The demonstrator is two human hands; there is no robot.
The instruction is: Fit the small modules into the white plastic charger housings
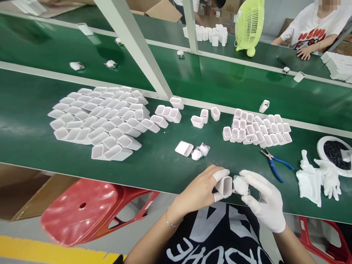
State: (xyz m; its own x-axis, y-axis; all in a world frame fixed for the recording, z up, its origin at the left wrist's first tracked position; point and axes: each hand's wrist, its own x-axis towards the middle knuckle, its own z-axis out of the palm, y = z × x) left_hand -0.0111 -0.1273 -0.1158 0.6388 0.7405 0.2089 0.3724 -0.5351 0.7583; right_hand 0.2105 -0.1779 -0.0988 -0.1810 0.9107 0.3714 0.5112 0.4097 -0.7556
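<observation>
My left hand point(207, 185), with white finger cots on some fingers, is closed around a white plastic housing point(227, 186). Its open end faces right. In a white glove, my right hand point(264, 200) pinches a small white domed part on a board point(241, 185), right at the housing's opening; whether the two touch is unclear. Ahead of my hands, another white housing point(183, 148) lies on its side beside two more small domed parts point(200, 151).
Many housings stand in a block point(93, 117) at left and a smaller group point(255, 128) at right. Blue-handled pliers point(276, 165), white gloves point(310, 181) and a round white-rimmed dish point(334, 156) lie at right. A post point(137, 47) rises beyond. A co-worker point(313, 33) sits opposite, near a green fan point(249, 27).
</observation>
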